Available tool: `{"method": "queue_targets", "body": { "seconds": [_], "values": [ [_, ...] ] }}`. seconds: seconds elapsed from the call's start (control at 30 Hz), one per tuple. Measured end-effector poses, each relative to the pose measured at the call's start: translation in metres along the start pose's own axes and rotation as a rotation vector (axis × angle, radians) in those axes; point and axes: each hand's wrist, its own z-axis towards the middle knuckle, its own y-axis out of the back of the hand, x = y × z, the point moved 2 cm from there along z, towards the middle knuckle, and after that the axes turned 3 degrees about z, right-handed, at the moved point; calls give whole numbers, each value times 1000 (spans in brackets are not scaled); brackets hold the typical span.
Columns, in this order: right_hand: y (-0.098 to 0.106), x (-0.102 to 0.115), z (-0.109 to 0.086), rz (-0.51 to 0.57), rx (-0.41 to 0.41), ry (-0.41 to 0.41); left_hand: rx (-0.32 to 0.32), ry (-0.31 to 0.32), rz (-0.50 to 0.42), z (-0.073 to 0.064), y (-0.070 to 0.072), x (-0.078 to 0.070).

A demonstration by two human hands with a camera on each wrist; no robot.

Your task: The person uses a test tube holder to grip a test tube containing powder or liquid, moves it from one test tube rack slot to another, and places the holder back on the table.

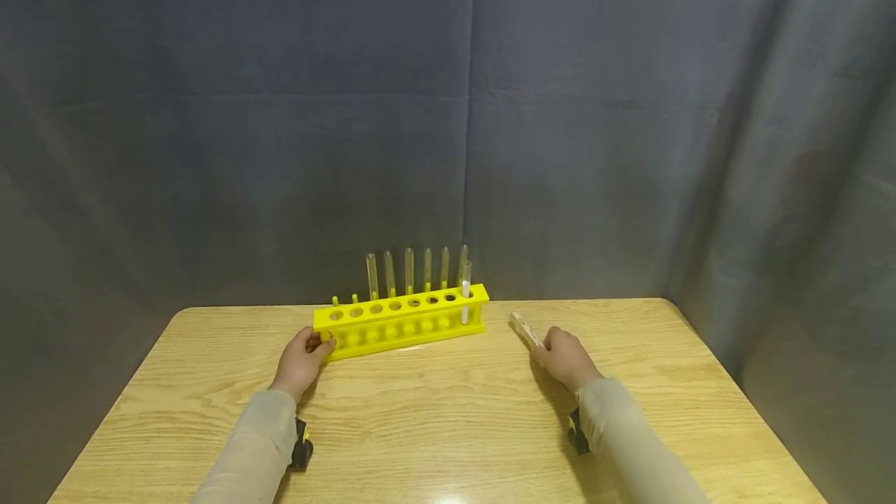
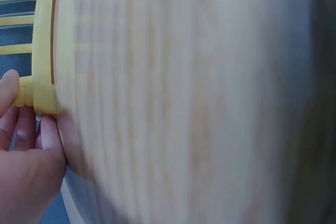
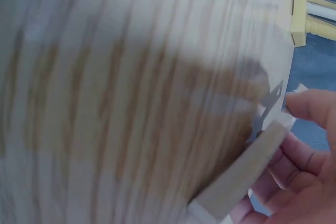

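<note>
A yellow test tube rack [image 1: 406, 343] stands near the far edge of the table, slightly angled. My left hand [image 1: 297, 364] grips its left end, with thumb and fingers around the yellow end part [image 2: 44, 95] in the left wrist view. One test tube with white contents [image 1: 465, 292] stands in the rack's rightmost hole. Several clear, empty-looking test tubes [image 1: 409, 269] sit on the pegs behind. To the right of the rack, my right hand [image 1: 565, 358] holds a wooden test tube holder [image 3: 239, 177] low over the table, its far end pointing forward and left.
The wooden table [image 1: 434, 418] has its far edge close behind the rack. Grey curtains [image 1: 280, 138] hang behind and at both sides. On the left of the pegs, two yellow pegs [image 1: 355, 298] carry no tube. Dark cameras [image 1: 301, 448] are strapped at both wrists.
</note>
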Motion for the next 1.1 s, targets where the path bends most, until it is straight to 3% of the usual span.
{"method": "queue_targets", "body": {
  "seconds": [0.4, 0.7, 0.93, 1.1],
  "values": [
    [-1, 5, 2, 148, -198, 26, -12, 4, -29, -1, -1, -2],
    [2, 16, 3, 228, -239, 110, -18, 8, -27, -1, -2, 1],
    [12, 29, 1, 219, -333, 160, -16, 4, -32, 0, -3, 2],
    [18, 36, 0, 188, -345, 161, -13, 9, -43, 0, -2, 2]
  ]
}}
